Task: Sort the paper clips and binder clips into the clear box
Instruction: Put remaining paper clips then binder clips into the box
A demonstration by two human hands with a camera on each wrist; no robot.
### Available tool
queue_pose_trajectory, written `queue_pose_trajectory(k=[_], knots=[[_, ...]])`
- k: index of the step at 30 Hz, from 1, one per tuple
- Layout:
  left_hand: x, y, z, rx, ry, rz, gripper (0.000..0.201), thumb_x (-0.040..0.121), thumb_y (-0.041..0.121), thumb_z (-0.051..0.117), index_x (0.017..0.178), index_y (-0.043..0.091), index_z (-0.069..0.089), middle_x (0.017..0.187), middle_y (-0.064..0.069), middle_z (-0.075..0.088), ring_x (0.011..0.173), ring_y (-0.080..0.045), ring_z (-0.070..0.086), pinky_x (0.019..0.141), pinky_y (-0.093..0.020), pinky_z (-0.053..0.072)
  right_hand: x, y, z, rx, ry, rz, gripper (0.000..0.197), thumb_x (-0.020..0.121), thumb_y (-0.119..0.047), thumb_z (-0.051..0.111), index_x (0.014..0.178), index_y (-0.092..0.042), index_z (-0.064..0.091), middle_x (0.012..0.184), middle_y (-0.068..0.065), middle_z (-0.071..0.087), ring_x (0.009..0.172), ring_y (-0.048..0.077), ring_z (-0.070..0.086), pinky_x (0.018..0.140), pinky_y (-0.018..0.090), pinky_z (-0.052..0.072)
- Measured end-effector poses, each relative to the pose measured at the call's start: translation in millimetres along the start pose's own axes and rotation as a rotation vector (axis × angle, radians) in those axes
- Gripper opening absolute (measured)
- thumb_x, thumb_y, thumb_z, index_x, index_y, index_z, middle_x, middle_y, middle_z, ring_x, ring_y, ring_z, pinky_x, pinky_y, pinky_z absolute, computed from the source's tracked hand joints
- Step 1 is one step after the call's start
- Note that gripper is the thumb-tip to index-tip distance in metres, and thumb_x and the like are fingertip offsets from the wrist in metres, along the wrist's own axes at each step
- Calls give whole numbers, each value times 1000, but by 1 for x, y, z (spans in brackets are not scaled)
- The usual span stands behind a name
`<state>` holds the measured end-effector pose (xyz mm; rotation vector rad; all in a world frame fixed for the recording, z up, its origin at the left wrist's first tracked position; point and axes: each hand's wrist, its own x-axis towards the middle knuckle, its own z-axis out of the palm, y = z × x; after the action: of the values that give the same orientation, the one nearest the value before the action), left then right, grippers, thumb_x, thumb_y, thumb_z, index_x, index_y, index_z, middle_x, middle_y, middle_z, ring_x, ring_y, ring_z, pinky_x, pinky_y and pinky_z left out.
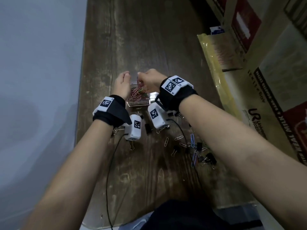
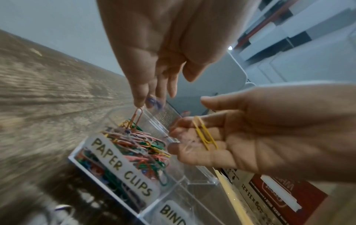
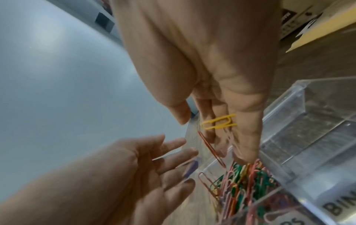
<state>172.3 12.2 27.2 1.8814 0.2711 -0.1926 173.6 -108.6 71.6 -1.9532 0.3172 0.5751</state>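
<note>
The clear box [image 1: 141, 104] [image 2: 200, 172] [image 3: 289, 106] stands on the wooden table. Its compartment labelled PAPER CLIPS [image 2: 123, 164] holds a heap of coloured paper clips [image 1: 137, 95] [image 2: 142, 144] [image 3: 248, 179]. Both hands hover over it. My left hand [image 1: 122, 83] [image 2: 165, 91] [image 3: 169, 155] has straight fingers, with a blurred blue clip [image 2: 154, 103] at their tips. My right hand [image 1: 146, 78] [image 2: 189, 120] [image 3: 213, 137] is palm-up and relaxed, and a yellow paper clip [image 2: 204, 134] [image 3: 217, 121] lies across its fingers. An orange-red clip [image 2: 137, 115] [image 3: 212, 149] hangs between the hands above the heap; I cannot tell whether anything holds it.
Loose black binder clips [image 1: 207, 158] and paper clips [image 1: 178, 137] lie on the table near my right forearm. Cardboard boxes [image 1: 274, 80] and a yellow envelope [image 1: 214, 67] line the right side. The table's left edge [image 1: 81, 97] is close. Thin cables [image 1: 109, 171] trail from the wrist cameras.
</note>
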Motion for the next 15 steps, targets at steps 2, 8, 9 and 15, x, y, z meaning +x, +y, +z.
queue_pose_trajectory(k=[2, 8, 9, 15], knots=[[-7, -4, -2, -24, 5, 45, 40, 94, 24, 33, 126, 5, 49, 130, -19, 53, 123, -28, 48, 109, -41, 35, 2, -1, 1, 37, -25, 29, 23, 95, -20, 41, 91, -3, 54, 77, 9, 55, 65, 22, 52, 66, 34, 45], [-40, -12, -4, -61, 59, 164, 29, 96, 9, 36, 117, 3, 54, 117, -12, 59, 102, -12, 55, 88, -10, 44, -41, 19, -39, 363, 116, -11, 32, 96, -2, 35, 122, 8, 50, 123, 28, 55, 80, 25, 57, 74, 38, 56], [-50, -12, -3, -8, 46, 202, 27, 94, 7, 38, 114, 4, 56, 115, -11, 60, 100, -11, 55, 85, -9, 45, -53, 31, -50, 371, 169, -26, 29, 96, -3, 34, 114, 5, 55, 121, 28, 57, 81, 25, 61, 76, 37, 56], [-108, -36, 36, 529, -415, 445, 18, 87, 8, 54, 100, 15, 65, 105, -3, 61, 102, -18, 54, 93, -34, 45, -123, 159, -88, 54, 288, 88, 31, 94, -1, 42, 74, -19, 57, 79, 7, 64, 52, 7, 59, 47, 15, 48]])
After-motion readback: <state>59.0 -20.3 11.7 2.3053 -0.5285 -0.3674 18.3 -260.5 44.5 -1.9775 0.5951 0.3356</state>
